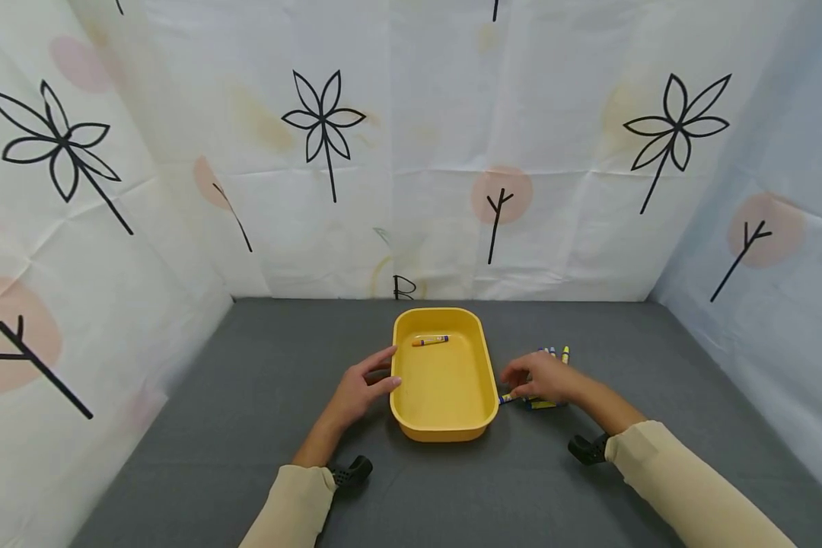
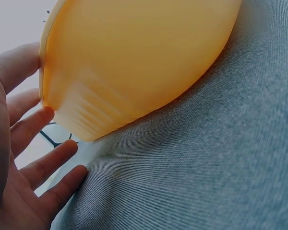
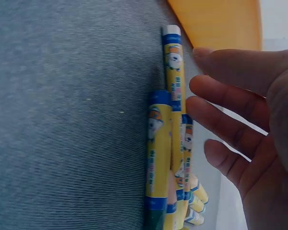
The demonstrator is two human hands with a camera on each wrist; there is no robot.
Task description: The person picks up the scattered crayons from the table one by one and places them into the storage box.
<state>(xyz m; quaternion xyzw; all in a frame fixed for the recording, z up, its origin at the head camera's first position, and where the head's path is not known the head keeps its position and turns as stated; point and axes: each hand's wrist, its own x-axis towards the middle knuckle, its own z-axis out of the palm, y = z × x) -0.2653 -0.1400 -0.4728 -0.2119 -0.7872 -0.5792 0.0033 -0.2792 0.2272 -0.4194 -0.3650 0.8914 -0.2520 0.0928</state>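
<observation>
A yellow tray (image 1: pixel 403 399) sits on the grey table with one crayon (image 1: pixel 430 341) lying near its far end. My left hand (image 1: pixel 364 384) rests with straight fingers against the tray's left rim (image 2: pixel 44 72). Right of the tray lie several yellow-wrapped crayons (image 1: pixel 546 378) side by side. My right hand (image 1: pixel 541 377) hovers just over them, fingers relaxed and spread, holding nothing. In the right wrist view the crayons (image 3: pixel 164 139) lie close under the fingertips (image 3: pixel 201 91), with the tray's corner (image 3: pixel 216 21) beyond.
The grey cloth table (image 1: pixel 260 396) is walled on three sides by white printed sheets (image 1: pixel 452 152). A black wrist mount (image 1: pixel 352 470) sits under each sleeve.
</observation>
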